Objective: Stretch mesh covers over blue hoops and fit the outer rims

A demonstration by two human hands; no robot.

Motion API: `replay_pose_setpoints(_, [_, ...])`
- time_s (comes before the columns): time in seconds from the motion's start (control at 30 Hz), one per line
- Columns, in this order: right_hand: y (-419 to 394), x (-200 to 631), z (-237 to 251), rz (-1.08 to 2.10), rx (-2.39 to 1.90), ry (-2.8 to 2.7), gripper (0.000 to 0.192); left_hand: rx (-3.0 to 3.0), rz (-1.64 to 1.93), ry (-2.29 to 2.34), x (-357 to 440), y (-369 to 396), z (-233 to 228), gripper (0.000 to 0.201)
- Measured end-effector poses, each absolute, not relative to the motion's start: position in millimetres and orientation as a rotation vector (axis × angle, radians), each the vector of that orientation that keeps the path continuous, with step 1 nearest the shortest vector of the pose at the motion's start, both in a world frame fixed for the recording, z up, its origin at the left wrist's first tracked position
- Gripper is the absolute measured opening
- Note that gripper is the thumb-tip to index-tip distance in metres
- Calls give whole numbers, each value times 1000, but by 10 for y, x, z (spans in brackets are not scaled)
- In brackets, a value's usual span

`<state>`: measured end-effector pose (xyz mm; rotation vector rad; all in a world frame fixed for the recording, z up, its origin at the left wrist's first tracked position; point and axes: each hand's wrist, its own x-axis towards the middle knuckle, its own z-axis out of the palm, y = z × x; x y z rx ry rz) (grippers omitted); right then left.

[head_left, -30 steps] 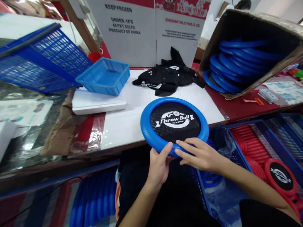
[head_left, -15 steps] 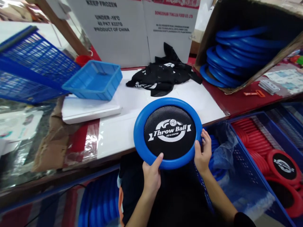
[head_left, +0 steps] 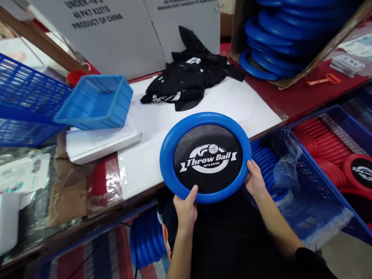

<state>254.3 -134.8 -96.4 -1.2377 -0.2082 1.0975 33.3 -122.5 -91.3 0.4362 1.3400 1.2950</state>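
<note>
Left hand [head_left: 185, 211]: thumb laid over the near rim of the disc [head_left: 205, 157], the other fingers curled out of sight beneath it, gripping the blue ring. Right hand [head_left: 255, 181]: fingers wrapped around the right edge of the same ring, thumb on its outer side. The disc, a blue ring with a black mesh centre printed "Throw Ball", is held face up, partly over the near edge of the white sheet [head_left: 151, 155] covering the table and partly over the person's lap. Behind it on the sheet: a heap of black mesh cloths [head_left: 188, 81]. To the left: a small blue tray [head_left: 95, 102] resting on a white slab [head_left: 99, 141], beside a larger blue basket [head_left: 26, 104]. Upper right: a tipped cardboard box [head_left: 334, 42] stacked with blue rings [head_left: 276, 38]. Lower right: a blue crate [head_left: 316, 182] holding red rings [head_left: 328, 159] and a finished red disc [head_left: 360, 172]
</note>
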Motion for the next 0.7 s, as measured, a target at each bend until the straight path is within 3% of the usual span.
replay_pose_setpoints(0.37, [-1238, 2364, -858, 1029, -1221, -243, 49, 420, 1317, 1411, 196, -1091, -840, 51])
replay_pose_setpoints(0.7, [-1410, 1905, -776, 1100, -1172, -195, 72, 252, 1408, 1348, 461, -1145, -535, 39])
